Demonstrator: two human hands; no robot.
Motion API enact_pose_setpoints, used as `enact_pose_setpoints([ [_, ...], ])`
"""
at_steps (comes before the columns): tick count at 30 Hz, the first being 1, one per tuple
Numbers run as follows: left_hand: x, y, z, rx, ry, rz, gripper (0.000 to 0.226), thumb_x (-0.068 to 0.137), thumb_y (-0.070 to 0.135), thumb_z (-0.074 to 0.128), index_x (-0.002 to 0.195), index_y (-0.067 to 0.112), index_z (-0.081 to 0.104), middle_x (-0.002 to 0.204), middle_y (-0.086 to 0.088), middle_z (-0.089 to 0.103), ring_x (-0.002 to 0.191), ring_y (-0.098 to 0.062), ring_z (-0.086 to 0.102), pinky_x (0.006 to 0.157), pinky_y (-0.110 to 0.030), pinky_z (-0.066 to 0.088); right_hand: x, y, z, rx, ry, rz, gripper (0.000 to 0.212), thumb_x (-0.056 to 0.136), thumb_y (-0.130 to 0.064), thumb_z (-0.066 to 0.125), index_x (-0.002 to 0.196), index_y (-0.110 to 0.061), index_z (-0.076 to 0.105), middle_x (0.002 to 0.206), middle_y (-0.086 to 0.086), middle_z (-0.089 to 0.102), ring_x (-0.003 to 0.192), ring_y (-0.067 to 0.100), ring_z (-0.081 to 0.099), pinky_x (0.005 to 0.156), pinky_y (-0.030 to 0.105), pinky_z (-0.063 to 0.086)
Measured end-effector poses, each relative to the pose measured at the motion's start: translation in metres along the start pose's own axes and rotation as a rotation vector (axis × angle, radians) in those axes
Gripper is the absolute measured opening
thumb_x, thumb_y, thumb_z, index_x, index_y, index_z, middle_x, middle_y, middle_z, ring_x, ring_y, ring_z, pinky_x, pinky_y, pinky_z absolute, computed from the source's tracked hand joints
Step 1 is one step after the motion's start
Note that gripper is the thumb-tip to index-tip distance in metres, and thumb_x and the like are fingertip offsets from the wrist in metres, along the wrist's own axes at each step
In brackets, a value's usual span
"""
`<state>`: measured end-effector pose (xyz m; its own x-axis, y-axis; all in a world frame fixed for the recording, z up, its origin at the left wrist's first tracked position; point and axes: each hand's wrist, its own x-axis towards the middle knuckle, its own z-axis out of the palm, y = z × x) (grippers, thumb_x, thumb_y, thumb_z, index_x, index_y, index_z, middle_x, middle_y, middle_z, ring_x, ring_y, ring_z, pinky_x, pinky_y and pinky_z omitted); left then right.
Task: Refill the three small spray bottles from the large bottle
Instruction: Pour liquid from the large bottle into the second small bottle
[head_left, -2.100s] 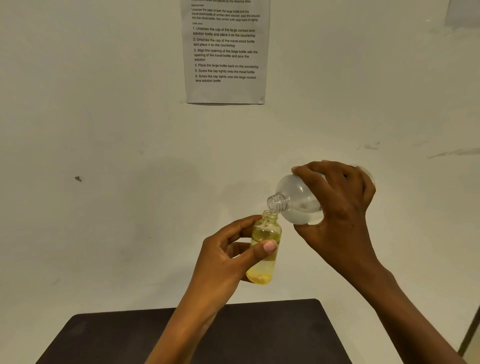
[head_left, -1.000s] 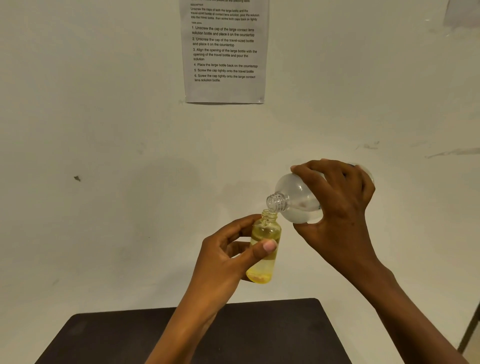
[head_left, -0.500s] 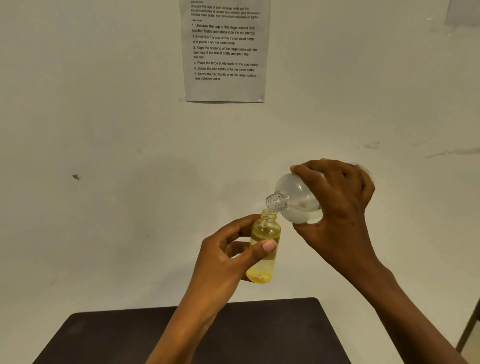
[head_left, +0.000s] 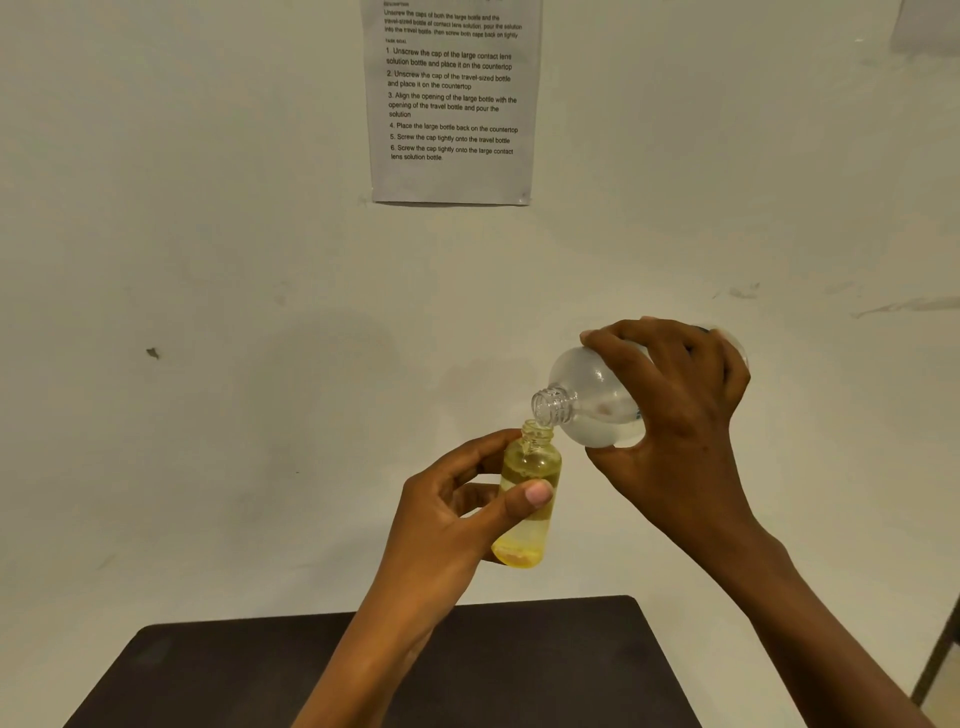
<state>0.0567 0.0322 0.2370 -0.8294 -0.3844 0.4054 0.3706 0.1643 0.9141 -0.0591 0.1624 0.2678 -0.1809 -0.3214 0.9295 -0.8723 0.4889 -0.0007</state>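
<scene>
Two bottles are held above the dark surface. Left grip is clamped round the small bottle, which is upright, uncapped and part-filled with yellow liquid. Right grip is clamped round the large bottle, which is tilted down with its open mouth at the small bottle's rim.

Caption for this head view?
Right hand tips large bottle over small yellow bottle held by left hand.

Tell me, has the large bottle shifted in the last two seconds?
No. Against the poster on the wall, the large bottle keeps its place and tilt, gripped by the right hand.
</scene>
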Motion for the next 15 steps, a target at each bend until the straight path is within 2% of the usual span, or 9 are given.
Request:
enact_pose_setpoints([
  [15, -0.0002, -0.0016, 0.0009, 0.020, -0.003, -0.001, 0.039, 0.056, 0.039, 0.066, 0.095, 0.042, 0.060, 0.100, 0.012, 0.066, 0.091, -0.018, 0.066, 0.060, -0.027, 0.058, -0.0020, 0.0006, 0.0010, -0.001, -0.007, 0.001, 0.064, 0.062, -0.024, 0.072, 0.120, -0.025, 0.044, 0.118, 0.008, 0.057, 0.117, 0.027, 0.040, 0.103, 0.039, 0.015],
])
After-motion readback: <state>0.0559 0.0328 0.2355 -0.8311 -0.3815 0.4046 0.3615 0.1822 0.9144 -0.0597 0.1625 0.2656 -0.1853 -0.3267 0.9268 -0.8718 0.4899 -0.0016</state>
